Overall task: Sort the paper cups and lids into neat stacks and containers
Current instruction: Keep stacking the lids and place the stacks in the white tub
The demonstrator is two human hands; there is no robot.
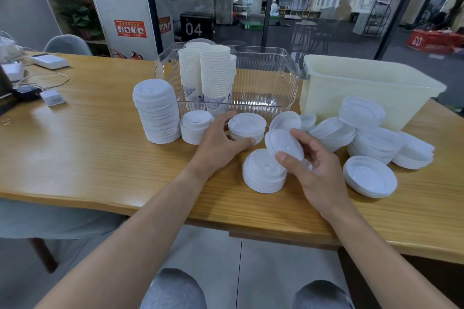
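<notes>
Lid [283, 142] apparently pinched in right hand [319, 173].

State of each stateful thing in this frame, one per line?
Clear bin: upright, holds cup stacks.
Paper cups: nested, upright.
Cream tub: upright, lidless.
Tall lid stack: neat, standing on table.
Loose lids: scattered in uneven piles.
Left hand: reaching around a short stack.
Right hand: pinching single lid.

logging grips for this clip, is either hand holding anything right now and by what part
The right hand holds a single white lid by its rim, thumb on the near edge, fingers behind. The left hand rests open against a short lid stack, gripping nothing.
</notes>
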